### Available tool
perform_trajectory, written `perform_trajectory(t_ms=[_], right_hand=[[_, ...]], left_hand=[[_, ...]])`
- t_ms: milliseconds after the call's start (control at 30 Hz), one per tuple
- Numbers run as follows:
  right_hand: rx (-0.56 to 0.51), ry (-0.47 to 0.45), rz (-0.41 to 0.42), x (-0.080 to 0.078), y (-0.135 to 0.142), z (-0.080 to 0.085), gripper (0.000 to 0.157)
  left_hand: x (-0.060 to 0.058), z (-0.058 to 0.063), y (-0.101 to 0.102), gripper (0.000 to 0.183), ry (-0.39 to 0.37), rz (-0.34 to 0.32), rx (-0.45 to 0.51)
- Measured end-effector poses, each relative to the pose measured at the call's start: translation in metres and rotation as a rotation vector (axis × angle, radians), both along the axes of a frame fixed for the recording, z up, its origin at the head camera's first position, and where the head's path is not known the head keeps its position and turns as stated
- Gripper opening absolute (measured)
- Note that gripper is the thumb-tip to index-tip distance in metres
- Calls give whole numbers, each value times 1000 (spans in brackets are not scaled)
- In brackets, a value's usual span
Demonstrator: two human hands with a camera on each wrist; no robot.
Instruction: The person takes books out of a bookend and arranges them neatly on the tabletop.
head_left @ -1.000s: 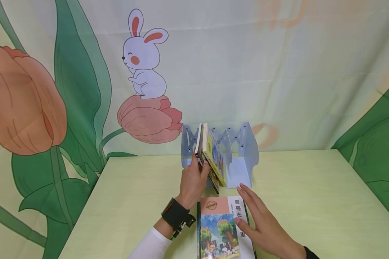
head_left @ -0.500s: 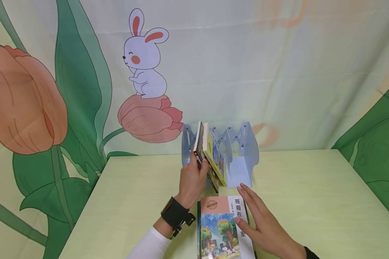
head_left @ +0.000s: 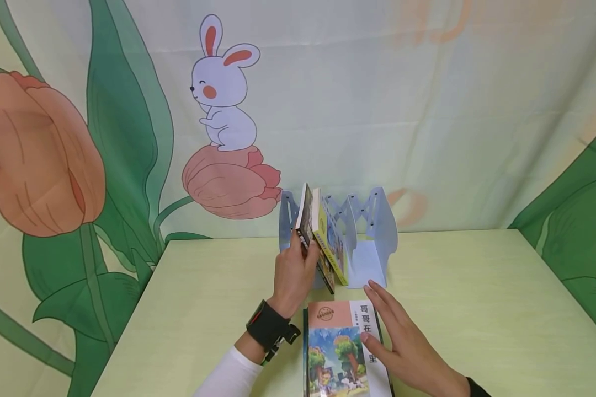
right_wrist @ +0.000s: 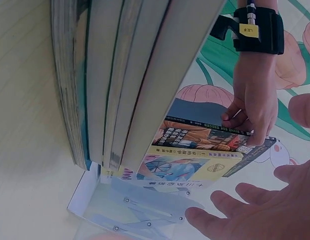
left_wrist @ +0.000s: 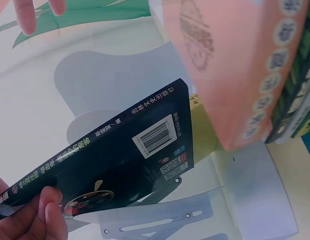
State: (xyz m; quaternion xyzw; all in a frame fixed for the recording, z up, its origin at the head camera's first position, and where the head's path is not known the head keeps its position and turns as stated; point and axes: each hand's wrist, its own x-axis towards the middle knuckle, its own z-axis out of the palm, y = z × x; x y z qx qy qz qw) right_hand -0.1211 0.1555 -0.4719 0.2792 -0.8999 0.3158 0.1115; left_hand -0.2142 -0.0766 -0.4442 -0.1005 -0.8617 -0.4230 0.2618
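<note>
My left hand [head_left: 294, 275] pinches a thin dark-spined book [head_left: 305, 215] by its spine, thumb on one cover. This book leans in the pale blue bookend rack [head_left: 367, 262], just left of a thicker yellow book [head_left: 331, 240] tilted the same way. A barcode shows on the dark book's back cover [left_wrist: 125, 160] in the left wrist view. Near me lies a stack of books [head_left: 338, 353], the top one with a pink, white and tree-picture cover. My right hand [head_left: 409, 347] is at the stack's right side, fingers spread and extended; whether it touches the cover I cannot tell.
The rack's right-hand section, beside the yellow book, holds no book. Behind the pale green table [head_left: 477, 309] hangs a cloth backdrop [head_left: 328, 110] with a rabbit and tulips. Several page edges of the stack [right_wrist: 130, 80] fill the right wrist view.
My left hand has raised the dark book slightly, and its top edge now stands a little higher beside the yellow book. The right hand and the stack stay where they were.
</note>
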Motion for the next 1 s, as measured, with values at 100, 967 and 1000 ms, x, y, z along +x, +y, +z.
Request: perform_trajectory(t_ms=[100,967,1000], right_hand=[[0,-12,4,0,0,1,82],[6,-13,-6,0,1,0,82],[7,-13,-7,-1,1,0,82]], left_hand=[[0,2,0,49,9,6,-2],[-1,15,-4,33,115,33,9],[-1,15,-4,33,123,37,7]])
